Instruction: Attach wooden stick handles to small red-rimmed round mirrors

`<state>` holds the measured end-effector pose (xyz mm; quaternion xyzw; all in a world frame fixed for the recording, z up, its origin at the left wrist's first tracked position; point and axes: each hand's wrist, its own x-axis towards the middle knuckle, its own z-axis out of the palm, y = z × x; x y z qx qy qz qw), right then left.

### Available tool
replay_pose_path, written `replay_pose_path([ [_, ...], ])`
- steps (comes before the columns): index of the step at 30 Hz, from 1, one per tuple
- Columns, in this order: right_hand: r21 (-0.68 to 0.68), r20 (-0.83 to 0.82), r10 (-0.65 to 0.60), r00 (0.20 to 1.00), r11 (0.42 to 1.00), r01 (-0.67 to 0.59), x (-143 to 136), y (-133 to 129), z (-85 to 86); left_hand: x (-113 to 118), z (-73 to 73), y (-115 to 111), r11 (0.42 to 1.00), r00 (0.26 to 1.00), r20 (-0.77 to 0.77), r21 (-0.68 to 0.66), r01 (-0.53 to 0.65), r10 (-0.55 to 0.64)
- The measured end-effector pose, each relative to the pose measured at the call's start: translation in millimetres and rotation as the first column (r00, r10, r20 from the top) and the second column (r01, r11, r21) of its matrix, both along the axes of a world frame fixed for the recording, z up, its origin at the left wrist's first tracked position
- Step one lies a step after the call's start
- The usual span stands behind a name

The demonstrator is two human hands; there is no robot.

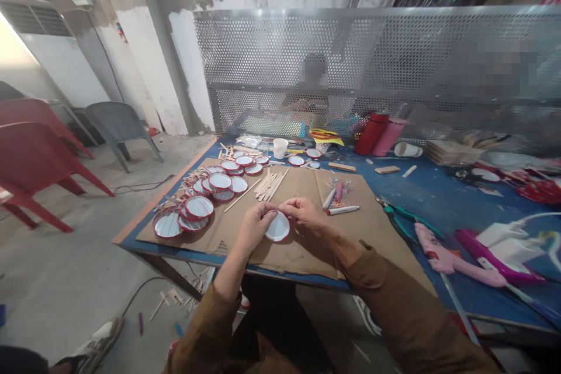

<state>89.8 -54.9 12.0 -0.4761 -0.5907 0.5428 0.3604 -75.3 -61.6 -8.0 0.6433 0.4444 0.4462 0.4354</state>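
Note:
My left hand (258, 223) is closed on a round red-rimmed disc (277, 227) with a shiny pale face, thumb and fingers at its upper left edge. The fingers of my right hand (304, 213) are pinched together at the disc's upper right rim; what lies between them is too small to make out. Brown cardboard (289, 257) lies beneath both hands. To the left, similar discs (199, 207) overlap in a long row, some with wooden sticks at their edges. Flat wooden sticks (269, 186) lie loose beyond my hands.
Markers (343, 210) lie right of my hands. Pliers (401, 216), a pink glue gun (451, 257) and a purple power strip (495, 257) with white plugs are farther right. Bottles (371, 134) and a paper cup (280, 148) stand near the perforated metal screen (263, 52). Plastic chairs (120, 120) stand left.

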Motion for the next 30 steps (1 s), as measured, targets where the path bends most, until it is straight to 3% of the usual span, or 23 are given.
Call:
replay_pose_path([
  [5, -0.148, -0.063, -0.037, 0.997, 0.989, 0.028, 0, -2, 1.9, 0, -2.4, 1, 1.0, 1.0, -0.02, 0.022, 0.014, -0.014],
  [8, -0.214, -0.142, -0.014, 0.99, 0.977, -0.017, 0, -3, 2.7, 0, -2.9, 0, 0.999, 1.0, 0.004, 0.019, 0.031, -0.031],
  [15, -0.085, -0.235, -0.072, 0.969, 0.995, 0.054, -6, -3, -4.1, 0, -3.2, 1, 0.999, 0.998, 0.037, -0.011, 0.042, -0.042],
  [22, -0.167, -0.387, -0.123, 0.914, 0.984, 0.061, -11, -1, -2.4, -1, -2.3, 5, 0.99, 0.989, 0.072, -0.047, 0.131, -0.128],
  [27, -0.138, -0.484, -0.173, 0.858, 0.983, 0.12, -3, 3, 6.3, 2, 3.1, 3, 0.996, 0.996, 0.055, -0.059, 0.066, -0.063],
  [30, -0.086, -0.421, -0.173, 0.89, 0.985, 0.151, -1, 2, 9.3, 4, 5.3, 2, 0.998, 0.998, 0.066, -0.065, 0.002, 0.002],
])
